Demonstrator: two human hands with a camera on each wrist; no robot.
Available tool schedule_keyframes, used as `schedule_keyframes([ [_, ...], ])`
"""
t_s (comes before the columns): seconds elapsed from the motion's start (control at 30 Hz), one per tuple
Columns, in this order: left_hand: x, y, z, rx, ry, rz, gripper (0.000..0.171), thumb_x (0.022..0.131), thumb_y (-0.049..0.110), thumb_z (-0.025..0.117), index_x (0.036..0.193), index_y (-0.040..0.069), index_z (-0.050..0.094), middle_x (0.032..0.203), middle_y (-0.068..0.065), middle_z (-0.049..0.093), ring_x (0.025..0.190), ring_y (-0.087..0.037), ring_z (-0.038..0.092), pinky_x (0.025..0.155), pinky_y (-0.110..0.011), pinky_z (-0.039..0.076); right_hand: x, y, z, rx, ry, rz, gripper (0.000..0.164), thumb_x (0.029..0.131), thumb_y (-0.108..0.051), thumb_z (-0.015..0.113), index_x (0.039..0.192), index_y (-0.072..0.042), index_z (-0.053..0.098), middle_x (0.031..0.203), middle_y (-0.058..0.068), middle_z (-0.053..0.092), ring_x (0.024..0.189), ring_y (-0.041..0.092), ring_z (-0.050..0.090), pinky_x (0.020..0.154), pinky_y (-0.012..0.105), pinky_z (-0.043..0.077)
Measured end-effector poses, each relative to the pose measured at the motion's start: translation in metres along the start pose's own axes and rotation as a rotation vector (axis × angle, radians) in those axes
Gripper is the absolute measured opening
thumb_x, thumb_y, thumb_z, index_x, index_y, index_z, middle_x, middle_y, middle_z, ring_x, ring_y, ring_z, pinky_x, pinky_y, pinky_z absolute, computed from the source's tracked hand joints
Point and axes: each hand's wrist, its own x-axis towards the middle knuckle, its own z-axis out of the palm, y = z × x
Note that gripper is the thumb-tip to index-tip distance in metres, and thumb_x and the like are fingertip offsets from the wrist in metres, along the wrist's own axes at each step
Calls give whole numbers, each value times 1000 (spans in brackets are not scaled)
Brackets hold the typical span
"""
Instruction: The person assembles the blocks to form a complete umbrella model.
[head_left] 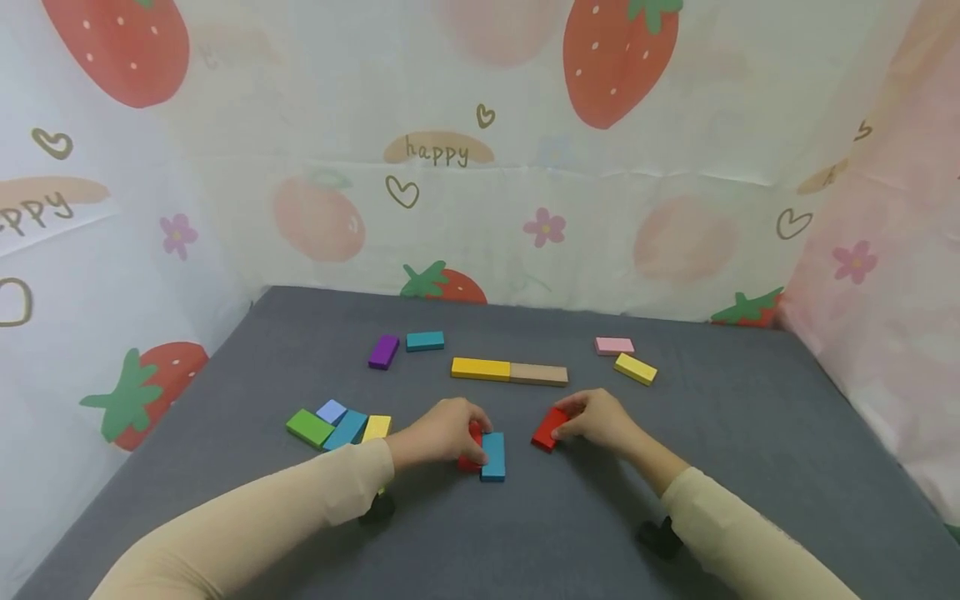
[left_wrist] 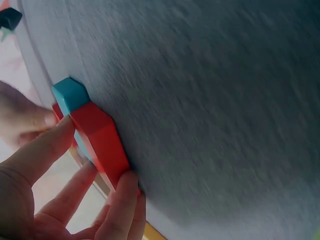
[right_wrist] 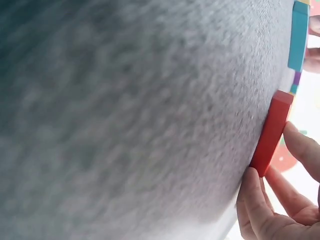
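My left hand [head_left: 444, 429] grips a red block [left_wrist: 102, 142] by its two ends, with the thumb at the near end. Along that block's right side lies a blue block [head_left: 493, 457], flush against it in the left wrist view. To the right, across a strip of dark cloth, my right hand [head_left: 606, 422] pinches a second red block [head_left: 549, 431] between thumb and fingers. That one sits slanted on the cloth, as its long side [right_wrist: 272, 132] shows in the right wrist view. The left fingers cover part of the first red block in the head view.
Farther back, a deep yellow block [head_left: 480, 369] and a tan block [head_left: 538, 374] form a row. Purple [head_left: 384, 352] and teal [head_left: 425, 341] blocks lie behind left, pink [head_left: 614, 346] and yellow [head_left: 635, 368] behind right. A cluster with a green block [head_left: 310, 427] lies beyond the left forearm.
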Motion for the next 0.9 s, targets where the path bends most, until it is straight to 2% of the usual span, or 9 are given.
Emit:
schedule_keyframes([
  [0.2, -5, 5, 9, -45, -9, 21, 39, 78, 19, 85, 114, 9, 72, 115, -11, 61, 103, -23, 52, 84, -38, 58, 6, -6, 12, 10, 31, 1, 42, 81, -13, 81, 119, -1, 70, 109, 14, 70, 89, 21, 58, 77, 32, 52],
  [0.37, 1, 2, 0, -134, 15, 1, 46, 79, 20, 84, 119, 6, 67, 115, -9, 66, 100, -21, 58, 87, -37, 57, 7, -8, 17, 76, 70, 0, 42, 81, -11, 81, 120, -1, 69, 109, 12, 71, 90, 19, 60, 79, 31, 54],
  [0.5, 10, -6, -12, -284, 73, -54, 44, 82, 15, 81, 121, 3, 65, 112, -9, 68, 93, -18, 62, 83, -33, 57, 2, -9, 16, 205, 64, 80, 44, 82, -6, 79, 123, 4, 65, 106, 14, 69, 86, 17, 63, 80, 29, 59],
  [0.6, 14, -12, -15, -386, 59, -102, 42, 83, 12, 80, 121, 2, 65, 112, -10, 67, 89, -17, 62, 79, -30, 58, -2, -10, 14, 310, 24, 155, 43, 84, -3, 77, 122, 8, 62, 106, 17, 68, 80, 15, 68, 78, 29, 61],
  [0.73, 17, -13, -10, -463, 12, -137, 37, 84, 10, 79, 117, 0, 66, 114, -11, 66, 87, -16, 62, 80, -30, 60, -3, -14, 15, 412, -17, 237, 38, 86, -4, 76, 120, 8, 63, 106, 17, 70, 77, 13, 71, 73, 27, 61],
  [0.9, 27, -8, -5, -500, 34, -122, 32, 85, 10, 77, 114, -1, 68, 111, -12, 68, 85, -16, 64, 83, -31, 60, 0, -19, 20, 456, -15, 266, 36, 87, -4, 75, 119, 7, 65, 105, 17, 71, 75, 13, 72, 71, 26, 61],
])
